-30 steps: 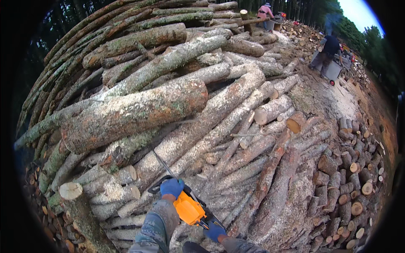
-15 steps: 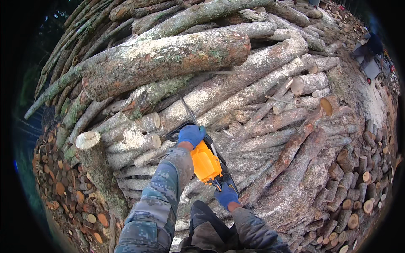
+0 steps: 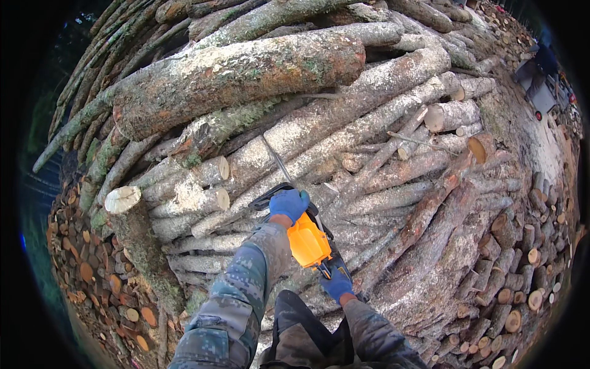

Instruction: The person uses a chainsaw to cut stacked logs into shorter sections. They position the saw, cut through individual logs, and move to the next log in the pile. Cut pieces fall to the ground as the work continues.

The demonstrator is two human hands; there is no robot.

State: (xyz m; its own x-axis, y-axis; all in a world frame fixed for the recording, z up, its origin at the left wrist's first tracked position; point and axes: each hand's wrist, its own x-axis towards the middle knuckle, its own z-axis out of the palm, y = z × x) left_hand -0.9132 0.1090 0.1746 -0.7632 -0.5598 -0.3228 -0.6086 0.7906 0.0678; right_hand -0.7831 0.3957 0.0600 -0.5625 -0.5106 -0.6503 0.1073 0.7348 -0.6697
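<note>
- Back toward the legs and a touch rightward come the left hand [image 3: 289, 205], the right hand [image 3: 337, 285] and the chainsaw [image 3: 309, 242], compared with half a second ago.
- Left hand now: blue-gloved, clamped around the front handle, just behind the black guard [image 3: 268, 195].
- Right hand, gloved to match, wraps the rear handle, close to the legs [image 3: 301, 341]; its trigger finger is out of sight, so no telling whether the throttle is squeezed.
- Between them sits the orange housing, and out ahead runs the bar [image 3: 278, 161], its tip up at the long dusty log [image 3: 319, 126]. Whether the chain is biting, or how deep, I can't tell.
- Good handling, I'd judge, means both thumbs locked round, the left arm firm, and steady, even pressure so the bar stays in line.
- Watch that nose! Touching neighbouring wood with it could kick the saw back, and a sagging log could pinch the bar.
- Just left, two short sawn logs [image 3: 209, 200] lie under pale sawdust; beyond the bar, a thick mossy log [image 3: 239, 83] lies across the heap.
- Footing matters too: logs crowd around the legs, so a braced stance looks wise.
- Farther out, cut rounds [image 3: 117, 284] spread lower left, more stacked billets [image 3: 513, 320] lie at right, and a co-worker [image 3: 542, 64] stands by a wheeled machine [image 3: 547, 97], well apart.
</note>
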